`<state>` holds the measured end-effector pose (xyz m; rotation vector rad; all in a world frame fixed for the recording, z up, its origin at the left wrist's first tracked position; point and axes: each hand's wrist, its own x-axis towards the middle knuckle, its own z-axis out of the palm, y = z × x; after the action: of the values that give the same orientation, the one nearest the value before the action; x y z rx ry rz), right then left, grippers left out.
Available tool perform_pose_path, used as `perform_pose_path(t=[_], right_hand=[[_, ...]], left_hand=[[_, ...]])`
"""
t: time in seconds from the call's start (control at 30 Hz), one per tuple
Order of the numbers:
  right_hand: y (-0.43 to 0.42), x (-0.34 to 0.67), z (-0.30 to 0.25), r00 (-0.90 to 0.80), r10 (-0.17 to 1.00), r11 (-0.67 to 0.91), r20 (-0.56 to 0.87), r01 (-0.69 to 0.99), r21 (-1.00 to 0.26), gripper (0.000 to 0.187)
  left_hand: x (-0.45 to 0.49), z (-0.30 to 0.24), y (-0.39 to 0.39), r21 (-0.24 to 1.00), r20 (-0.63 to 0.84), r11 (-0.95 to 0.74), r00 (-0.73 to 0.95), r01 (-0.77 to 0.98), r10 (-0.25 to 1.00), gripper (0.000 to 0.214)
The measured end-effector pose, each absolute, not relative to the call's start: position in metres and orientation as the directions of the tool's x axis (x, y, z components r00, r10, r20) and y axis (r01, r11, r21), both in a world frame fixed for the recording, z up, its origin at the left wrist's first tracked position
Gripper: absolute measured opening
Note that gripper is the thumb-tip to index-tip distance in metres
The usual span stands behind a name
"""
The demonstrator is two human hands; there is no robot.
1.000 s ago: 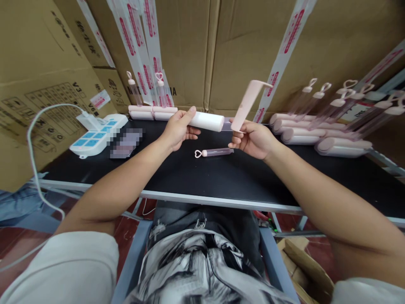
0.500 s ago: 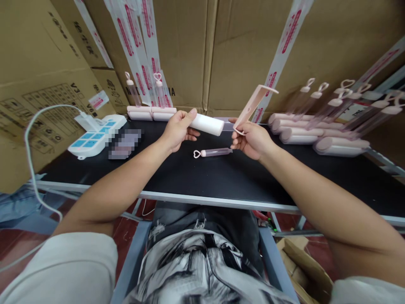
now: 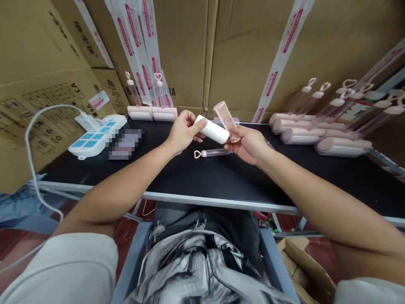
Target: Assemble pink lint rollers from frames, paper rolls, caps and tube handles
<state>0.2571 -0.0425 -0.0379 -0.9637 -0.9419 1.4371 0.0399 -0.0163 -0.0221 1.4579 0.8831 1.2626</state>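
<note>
Head view: at the centre of the frame, the left hand is closed round one end of a smooth white cylinder, thumb along its top and fingers curled beneath. Just right of it, the right hand pinches the lower end of a pale pink curved cover between thumb and bent fingers; the cover leans up and to the left, its hollow side showing a small round hole. Cover and cylinder overlap here – whether they touch I cannot tell.

Below them, on the matt black tabletop, lies a slim clear tube with a pink heart-shaped loop. A translucent purplish piece shows partly behind the cover. Pink-and-white rollers with upright tubes stand in a group at the right of the frame – two similar pink-and-white units sit at the upper left, above a white power strip with blue sockets
</note>
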Motion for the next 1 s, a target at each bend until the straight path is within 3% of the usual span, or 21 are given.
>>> perform_pose_path(t=[0.33, 0.6, 0.77, 1.0], right_hand=[[-0.053, 0.241, -0.044, 0.070, 0.997, 0.041, 0.024, -0.249, -0.968, 0.042], [-0.052, 0.239, -0.047, 0.018, 0.999, 0.038, 0.035, -0.248, -0.968, 0.058], [-0.052, 0.240, -0.046, -0.027, 0.999, 0.038, 0.047, -0.273, -0.961, 0.056], [-0.057, 0.242, -0.045, -0.235, 0.971, -0.026, 0.055, -0.332, -0.943, 0.042]], left_hand=[[0.045, -0.026, -0.017, 0.966, 0.253, -0.234, 0.228, -0.109, 0.940, 0.063], [0.046, -0.028, -0.019, 0.967, 0.252, -0.234, 0.236, -0.103, 0.938, 0.063], [0.047, -0.029, -0.018, 0.966, 0.259, -0.249, 0.238, -0.070, 0.936, 0.063], [0.045, -0.030, -0.015, 0.931, 0.366, -0.359, 0.158, -0.068, 0.917, 0.064]])
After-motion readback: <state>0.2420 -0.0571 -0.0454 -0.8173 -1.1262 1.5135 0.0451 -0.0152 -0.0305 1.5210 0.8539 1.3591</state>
